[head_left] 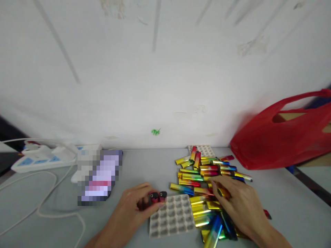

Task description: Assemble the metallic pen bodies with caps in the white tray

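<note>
Closest to the camera are the two hands, so starting there: the left hand [134,205] sits at the left edge of the white tray [172,216], fingers curled together and clamped on a couple of dark-capped lighters [158,197] held right at the tray's upper-left corner, caps pointing toward the tray. The right hand [239,203] lies flat on the pile of lighters [207,179] just right of the tray, fingers slightly apart and pressing down on the shiny bodies, not clearly pinching any single one as far as I can tell. Going by size from there: a red plastic bag [279,137] sits well to the right of the tray and further back against the wall, a white power strip [43,156] with its cable [46,203] lies far to the tray's left, and a second tray [203,150] peeks out behind the pile. The tray's pockets all look empty. My take on doing this bit well: keep the lighters upright with caps up, line one up over a corner pocket before letting go, and fill row by row so nothing tips. Steadying the tray with a spare finger would probably help, since it looks light.
</note>
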The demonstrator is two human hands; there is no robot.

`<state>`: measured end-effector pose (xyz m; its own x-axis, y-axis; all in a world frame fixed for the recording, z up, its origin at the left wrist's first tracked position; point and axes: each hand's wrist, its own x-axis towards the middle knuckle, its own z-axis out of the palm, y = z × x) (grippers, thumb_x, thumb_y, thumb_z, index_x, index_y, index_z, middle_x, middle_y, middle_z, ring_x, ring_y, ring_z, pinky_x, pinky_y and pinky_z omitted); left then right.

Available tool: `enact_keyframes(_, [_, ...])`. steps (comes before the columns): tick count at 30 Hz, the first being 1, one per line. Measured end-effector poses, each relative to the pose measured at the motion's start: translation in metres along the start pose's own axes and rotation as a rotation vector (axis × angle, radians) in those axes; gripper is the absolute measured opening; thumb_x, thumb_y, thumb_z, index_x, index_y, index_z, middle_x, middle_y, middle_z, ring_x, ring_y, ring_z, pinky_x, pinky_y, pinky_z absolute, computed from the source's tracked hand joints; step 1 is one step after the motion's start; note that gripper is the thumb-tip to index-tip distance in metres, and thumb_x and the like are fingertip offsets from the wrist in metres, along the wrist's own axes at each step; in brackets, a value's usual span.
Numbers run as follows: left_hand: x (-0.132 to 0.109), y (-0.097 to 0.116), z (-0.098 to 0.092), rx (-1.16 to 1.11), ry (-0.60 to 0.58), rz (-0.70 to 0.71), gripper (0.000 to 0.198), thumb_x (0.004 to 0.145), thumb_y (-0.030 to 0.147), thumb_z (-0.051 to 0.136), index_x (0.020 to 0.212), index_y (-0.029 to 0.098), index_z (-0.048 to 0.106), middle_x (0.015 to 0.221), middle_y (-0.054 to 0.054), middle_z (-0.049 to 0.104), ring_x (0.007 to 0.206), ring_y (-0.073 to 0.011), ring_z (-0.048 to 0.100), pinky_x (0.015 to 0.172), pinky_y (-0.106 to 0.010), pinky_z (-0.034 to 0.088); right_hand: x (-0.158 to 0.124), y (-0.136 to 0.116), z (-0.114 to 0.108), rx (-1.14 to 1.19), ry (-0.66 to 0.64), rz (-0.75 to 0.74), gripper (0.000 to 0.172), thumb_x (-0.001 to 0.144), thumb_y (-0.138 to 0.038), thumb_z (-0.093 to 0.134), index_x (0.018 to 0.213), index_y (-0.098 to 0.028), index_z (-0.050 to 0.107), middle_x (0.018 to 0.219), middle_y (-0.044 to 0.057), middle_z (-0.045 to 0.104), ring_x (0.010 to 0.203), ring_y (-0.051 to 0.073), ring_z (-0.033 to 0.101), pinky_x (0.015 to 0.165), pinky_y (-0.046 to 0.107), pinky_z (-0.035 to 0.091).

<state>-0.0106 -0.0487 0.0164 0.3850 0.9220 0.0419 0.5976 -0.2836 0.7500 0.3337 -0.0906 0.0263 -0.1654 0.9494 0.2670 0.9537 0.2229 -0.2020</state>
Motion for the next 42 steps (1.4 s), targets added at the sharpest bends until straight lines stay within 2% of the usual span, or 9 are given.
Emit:
enact_keyframes(4, [0.0,-0.005,0.001,0.024,-0.001,0.008,0.035,0.097,0.047,0.075,0.074,0.021,0.071,0.069,0.004,0.056,0.062,-0.0161,0.056,0.059,-0.026,0.037,0.025,0.003,-0.006,-0.168,-0.105,0.1,0.031,0.107,-0.028,0.058,0.127,-0.029,0.08,0.118,0.009,0.087,0.095,0.034,0.084,0.076,0.042,0.06])
enact_keyframes(10, [-0.001,-0.009,0.003,0.024,-0.006,0.006,0.035,0.096,0.049,0.077,0.075,0.021,0.072,0.071,0.003,0.059,0.063,-0.0165,0.057,0.059,-0.026,0.037,0.051,-0.005,-0.019,-0.252,-0.294,0.094,0.04,0.102,-0.013,0.06,0.129,-0.033,0.081,0.114,0.008,0.087,0.101,0.035,0.084,0.077,0.038,0.057])
enact_keyframes(15, [-0.002,-0.006,0.002,0.015,0.003,0.013,0.033,0.096,0.046,0.077,0.075,0.022,0.071,0.07,0.004,0.058,0.062,-0.0165,0.057,0.059,-0.026,0.037,0.07,-0.01,-0.03,-0.284,-0.38,-0.013,0.025,0.102,-0.011,0.062,0.107,-0.024,0.082,0.097,0.012,0.086,0.092,0.037,0.083,0.069,0.035,0.05])
enact_keyframes(22, [-0.001,-0.004,0.001,0.015,-0.003,0.008,0.038,0.097,0.048,0.075,0.071,0.021,0.067,0.07,0.003,0.057,0.063,-0.0169,0.057,0.059,-0.027,0.037,0.084,-0.017,-0.037,-0.255,-0.368,-0.12,0.009,0.093,-0.014,0.068,0.097,-0.019,0.075,0.09,0.011,0.083,0.084,0.032,0.08,0.066,0.033,0.041])
enact_keyframes(26, [0.0,-0.003,0.001,0.004,-0.003,0.009,0.036,0.097,0.048,0.075,0.074,0.021,0.069,0.07,0.003,0.056,0.063,-0.0169,0.056,0.06,-0.027,0.037,0.084,-0.003,-0.035,-0.24,-0.285,-0.086,0.017,0.103,-0.029,0.058,0.11,-0.016,0.067,0.094,0.014,0.081,0.082,0.031,0.075,0.069,0.034,0.04])
enact_keyframes(31, [0.0,-0.001,0.001,0.008,0.011,-0.004,0.04,0.095,0.046,0.076,0.068,0.021,0.062,0.07,0.004,0.055,0.063,-0.0164,0.055,0.059,-0.026,0.036,0.076,-0.01,-0.033,0.061,-0.163,-0.092,0.016,0.109,-0.023,0.046,0.098,-0.022,0.058,0.1,0.009,0.076,0.089,0.026,0.069,0.079,0.034,0.044])
enact_keyframes(36, [-0.002,-0.002,0.001,0.002,-0.005,0.0,0.034,0.096,0.046,0.075,0.073,0.021,0.069,0.071,0.003,0.057,0.064,-0.0171,0.057,0.06,-0.026,0.037,0.063,-0.039,-0.027,0.244,-0.277,-0.154,0.018,0.11,-0.018,0.052,0.118,-0.025,0.067,0.108,0.004,0.08,0.101,0.026,0.073,0.086,0.034,0.045])
enact_keyframes(39, [-0.001,-0.002,0.002,0.007,0.001,-0.001,0.035,0.096,0.046,0.076,0.073,0.021,0.067,0.07,0.004,0.056,0.063,-0.0168,0.056,0.06,-0.026,0.036,0.06,-0.045,-0.02,0.237,-0.313,-0.213,0.012,0.112,-0.029,0.061,0.113,-0.029,0.073,0.105,0.0,0.081,0.096,0.024,0.075,0.083,0.032,0.044])
enact_keyframes(42, [-0.001,-0.003,0.002,0.009,0.002,0.011,0.038,0.096,0.046,0.076,0.07,0.021,0.064,0.07,0.004,0.054,0.062,-0.016,0.054,0.059,-0.026,0.035,0.061,-0.037,-0.014,0.187,-0.297,-0.157,0.013,0.112,-0.027,0.062,0.107,-0.027,0.074,0.098,-0.001,0.082,0.087,0.023,0.075,0.077,0.031,0.041])
